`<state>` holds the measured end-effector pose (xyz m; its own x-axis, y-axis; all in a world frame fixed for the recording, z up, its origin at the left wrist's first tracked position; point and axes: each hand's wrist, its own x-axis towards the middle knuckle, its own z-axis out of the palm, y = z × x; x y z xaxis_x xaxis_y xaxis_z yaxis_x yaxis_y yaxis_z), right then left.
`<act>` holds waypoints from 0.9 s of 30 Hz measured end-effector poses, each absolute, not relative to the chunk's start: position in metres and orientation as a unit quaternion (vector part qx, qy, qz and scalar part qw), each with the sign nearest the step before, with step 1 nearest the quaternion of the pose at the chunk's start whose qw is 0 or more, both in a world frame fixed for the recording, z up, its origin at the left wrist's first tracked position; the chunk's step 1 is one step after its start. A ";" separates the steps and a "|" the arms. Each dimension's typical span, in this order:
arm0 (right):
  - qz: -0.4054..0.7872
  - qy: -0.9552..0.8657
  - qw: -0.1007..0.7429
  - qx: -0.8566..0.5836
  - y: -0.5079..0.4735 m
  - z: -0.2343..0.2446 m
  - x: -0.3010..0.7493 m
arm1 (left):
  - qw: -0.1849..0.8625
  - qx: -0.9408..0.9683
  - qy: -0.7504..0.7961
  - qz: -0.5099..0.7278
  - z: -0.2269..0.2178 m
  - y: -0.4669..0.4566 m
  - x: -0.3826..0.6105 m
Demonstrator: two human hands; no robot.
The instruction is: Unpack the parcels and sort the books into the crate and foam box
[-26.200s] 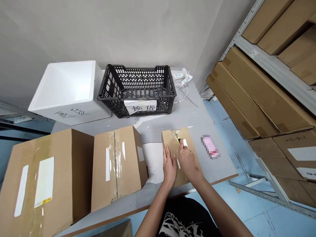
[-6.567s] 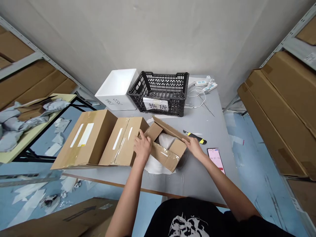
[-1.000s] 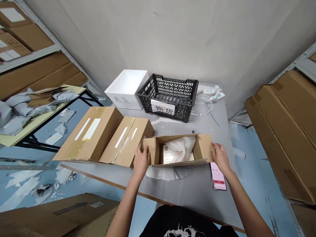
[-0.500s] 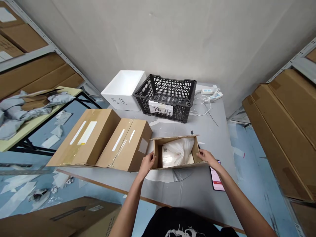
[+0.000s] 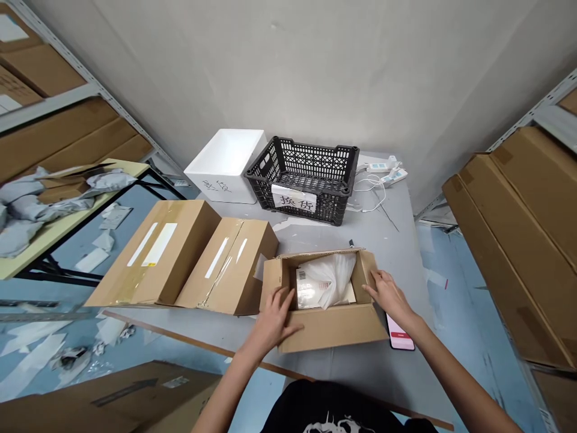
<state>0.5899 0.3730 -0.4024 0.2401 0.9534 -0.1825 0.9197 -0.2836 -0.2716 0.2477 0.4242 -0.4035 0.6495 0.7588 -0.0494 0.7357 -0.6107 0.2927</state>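
An opened small cardboard box (image 5: 331, 328) sits on the grey table (image 5: 378, 234) in front of me, its flaps spread outward. Inside lies a white plastic bag (image 5: 327, 278) with a barcode label. My left hand (image 5: 276, 316) rests on the near left rim of the box, fingers spread over the front flap. My right hand (image 5: 388, 294) lies flat on the right flap, fingers stretched. Neither hand holds anything.
Two taped cardboard boxes (image 5: 225, 264) (image 5: 157, 252) stand left of the open one. A black plastic crate (image 5: 303, 180) and a white foam box (image 5: 225, 162) stand at the back. A phone (image 5: 400, 338) lies under my right wrist. Power strips (image 5: 385, 170) lie at the far right. Shelving with cartons flanks both sides.
The box's front flap has folded down toward me and the side flaps spread wider. My left hand moved onto the front rim; my right hand shifted slightly along the right flap.
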 end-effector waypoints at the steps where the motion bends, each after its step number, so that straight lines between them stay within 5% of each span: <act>1: 0.133 -0.610 0.053 -0.779 0.374 -0.394 0.590 | 0.130 0.907 0.399 0.023 -0.405 0.419 0.248; 9: 0.108 -0.793 0.157 -0.578 0.432 -0.342 0.572 | 0.001 0.907 0.421 0.013 -0.427 0.407 0.267; 18: 0.183 -0.782 -0.071 -0.592 0.509 -0.392 0.555 | -0.032 0.894 0.435 0.102 -0.447 0.404 0.265; 27: 0.164 -0.760 -0.066 -0.626 0.506 -0.398 0.548 | -0.036 0.870 0.490 0.041 -0.431 0.396 0.279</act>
<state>0.5475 0.5059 -0.3985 -0.2087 0.9295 -0.3042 0.9723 0.1638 -0.1666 0.2793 0.3959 -0.4308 0.5170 0.8492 0.1072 0.8552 -0.5178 -0.0228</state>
